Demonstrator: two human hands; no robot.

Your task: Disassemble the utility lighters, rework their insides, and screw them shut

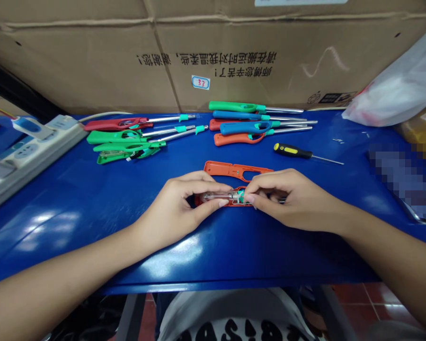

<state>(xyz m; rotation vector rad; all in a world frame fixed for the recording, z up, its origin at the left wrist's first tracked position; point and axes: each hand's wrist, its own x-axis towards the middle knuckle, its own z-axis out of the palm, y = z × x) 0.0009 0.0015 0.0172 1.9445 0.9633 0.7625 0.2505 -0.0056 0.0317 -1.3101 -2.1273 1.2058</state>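
An opened orange long-neck lighter (pixel 230 204) lies on the blue table in front of me, its clear fuel tank (pixel 216 195) and a teal trigger part (pixel 240 195) showing inside. My left hand (pixel 184 199) is closed around the tank end, thumb along the near side and fingers over the far side. My right hand (pixel 291 199) pinches at the teal part with thumb and index finger; whatever small piece sits in that pinch is hidden. Just beyond both hands lies the loose orange half shell (pixel 230 169), inner side up.
Red and green lighters (pixel 120 137) lie at back left, some opened. Blue, orange and green lighters (pixel 248 127) are stacked at back centre. A yellow-black screwdriver (pixel 293 150) rests to the right. A power strip (pixel 35 151) stands left, a cardboard box (pixel 110 61) behind, a plastic bag (pixel 394 85) back right.
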